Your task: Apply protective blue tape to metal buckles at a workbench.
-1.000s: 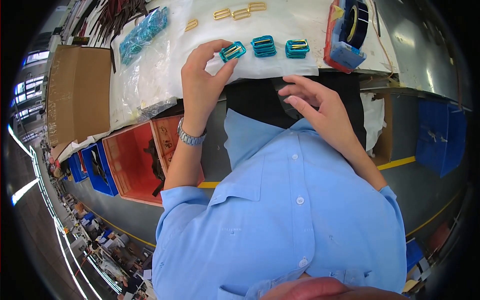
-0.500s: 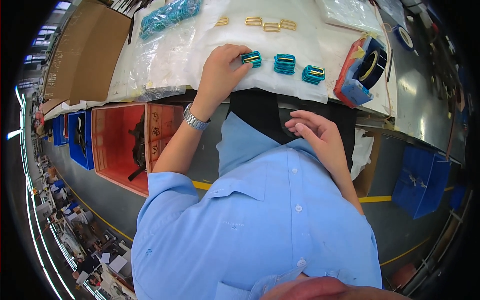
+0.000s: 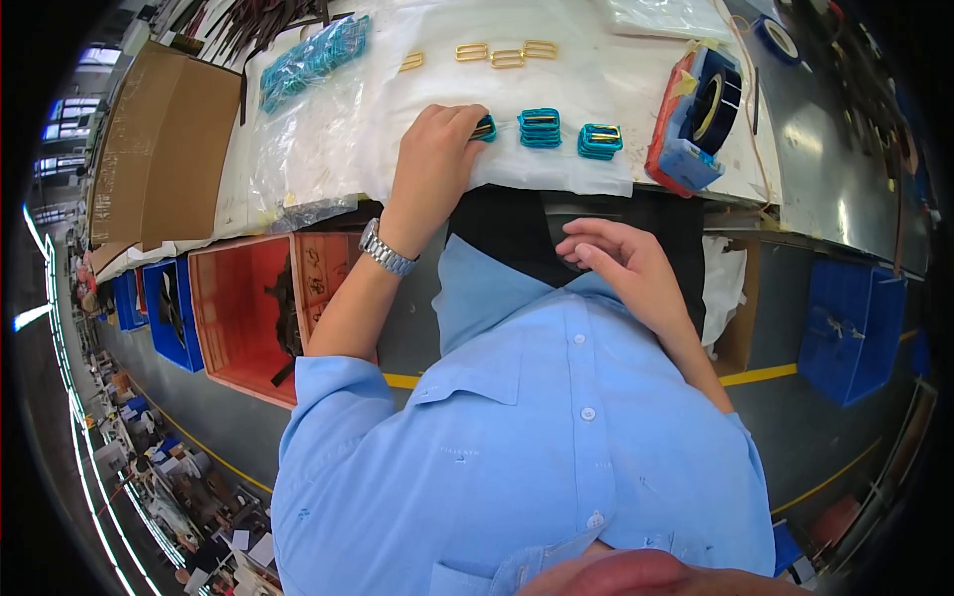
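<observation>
At the near part of the white-covered table, my left hand (image 3: 434, 154) is closed on a small stack of gold slide buckles wrapped in teal film (image 3: 485, 128); its fingers hide most of that stack. Two similar teal-wrapped stacks stand to its right, a middle stack (image 3: 540, 129) and a right-hand stack (image 3: 599, 141). Farther back, several bare gold slide buckles (image 3: 507, 59) lie flat in a loose row. My right hand (image 3: 621, 258) hovers before my lap, below the table edge, with loosely bent fingers, thumb apart and nothing in it.
A red and blue tape dispenser (image 3: 696, 119) stands at the right, with a tape roll (image 3: 778, 40) beyond it. Clear-bagged teal pieces (image 3: 318, 62) lie at the back left, near a cardboard box (image 3: 164, 149). Below the table are a red crate (image 3: 234, 318) and a blue bin (image 3: 850, 333).
My view has shifted slightly, so the table things sit farther left. My left hand now covers more of the stack it holds. My right hand has hardly moved.
</observation>
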The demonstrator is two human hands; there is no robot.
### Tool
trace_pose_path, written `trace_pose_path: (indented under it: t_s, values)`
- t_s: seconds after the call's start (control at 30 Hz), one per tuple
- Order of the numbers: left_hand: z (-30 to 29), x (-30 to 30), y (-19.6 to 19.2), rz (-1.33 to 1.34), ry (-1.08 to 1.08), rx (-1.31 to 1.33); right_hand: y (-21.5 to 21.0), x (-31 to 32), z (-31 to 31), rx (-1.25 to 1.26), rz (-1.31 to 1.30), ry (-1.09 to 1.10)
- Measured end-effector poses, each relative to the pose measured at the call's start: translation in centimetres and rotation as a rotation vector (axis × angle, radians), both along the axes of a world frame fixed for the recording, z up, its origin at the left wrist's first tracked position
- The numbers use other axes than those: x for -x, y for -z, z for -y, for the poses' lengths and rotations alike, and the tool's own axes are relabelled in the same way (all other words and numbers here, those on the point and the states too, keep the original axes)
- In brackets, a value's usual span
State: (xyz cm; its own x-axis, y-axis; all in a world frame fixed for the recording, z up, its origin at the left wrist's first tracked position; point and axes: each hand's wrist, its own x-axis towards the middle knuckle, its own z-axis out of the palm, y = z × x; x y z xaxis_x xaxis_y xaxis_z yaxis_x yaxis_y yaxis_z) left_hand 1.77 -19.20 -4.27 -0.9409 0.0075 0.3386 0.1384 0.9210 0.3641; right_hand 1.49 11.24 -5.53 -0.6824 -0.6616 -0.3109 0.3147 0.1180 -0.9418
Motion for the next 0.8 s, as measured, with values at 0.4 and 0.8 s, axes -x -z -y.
trace_pose_path:
  t_s: [0.4, 0.8]
  values:
    - [4.2, 2.5, -3.3, 0.070, -0.044, -0.159, -0.3, 0.3, -0.6, -0.025, -0.064, 0.006]
    - [12.6, 9.9, -1.0, 0.068, 0.040, 0.523, -4.3, 3.4, -7.4, 0.168, -0.430, 0.715]
